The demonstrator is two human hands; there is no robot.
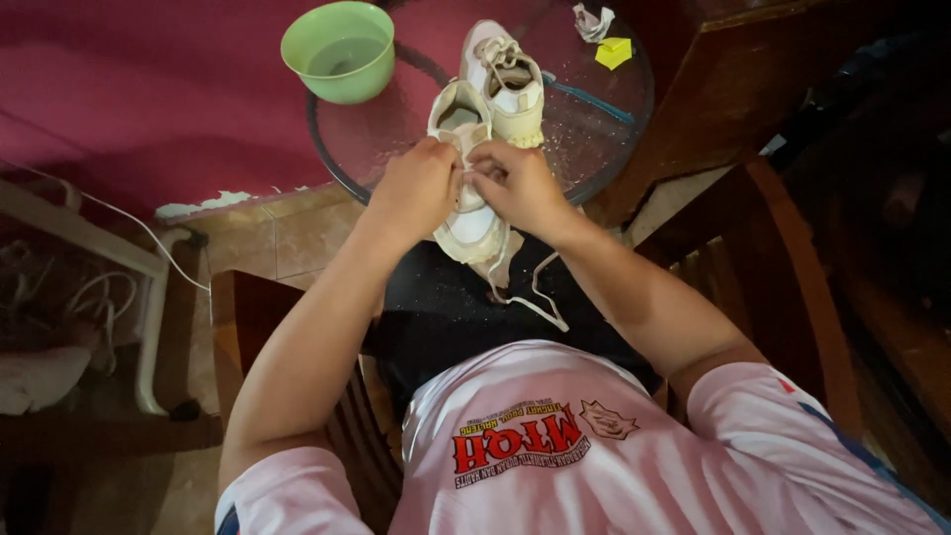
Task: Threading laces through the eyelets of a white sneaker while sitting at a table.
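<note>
We are at the lacing step: our left hand (421, 188) and right hand (515, 183) pinch the white lace (530, 292) on the cream cloth shoe (466, 213). Next needs a gentle pull, we think.

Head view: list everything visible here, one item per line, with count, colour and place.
sneaker: 1, cream-white, over the table's near edge, worked by both hands
second sneaker: 1, cream-white, on the table behind the first
shoelace: 1, white, hanging loose over the lap
bowl: 1, light green, table's left edge
glass table: 1, round, clear, centre top
yellow block: 1, table's far right
crumpled scrap: 1, white, beside the block
wooden chair: 1, brown, right
left hand: on the sneaker
right hand: on the sneaker
</note>
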